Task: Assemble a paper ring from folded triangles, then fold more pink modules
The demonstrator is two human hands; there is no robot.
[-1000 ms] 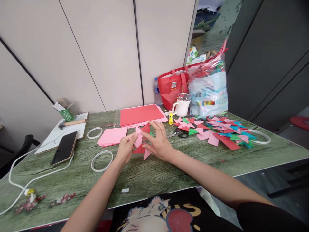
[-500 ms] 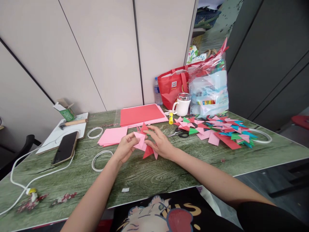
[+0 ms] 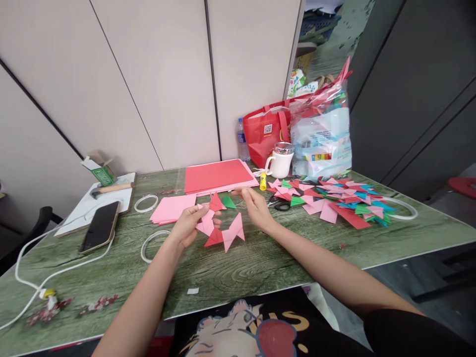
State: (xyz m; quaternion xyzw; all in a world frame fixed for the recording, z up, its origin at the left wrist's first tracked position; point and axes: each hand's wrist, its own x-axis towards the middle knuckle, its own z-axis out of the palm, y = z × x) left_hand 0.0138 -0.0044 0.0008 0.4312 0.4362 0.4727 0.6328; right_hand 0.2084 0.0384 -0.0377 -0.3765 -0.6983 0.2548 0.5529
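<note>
My left hand is closed on a linked strip of folded paper pieces. The strip curves from a red point at the top, through pink at my fingers and red below, to a pink piece on the right. Beside the upper red point is a green folded piece; whether it is joined on I cannot tell. My right hand is just right of the strip, apart from it, with fingers stretched out and nothing visible in them.
Pink paper squares and red sheets lie behind my hands. Scissors, a glue stick, a white mug and a pile of folded papers are to the right. Tape rolls, a phone and a hammer lie left.
My right hand has let go of the folded paper strip and moved right and slightly up. The strip now hangs spread out from my left hand, which has shifted a little left.
</note>
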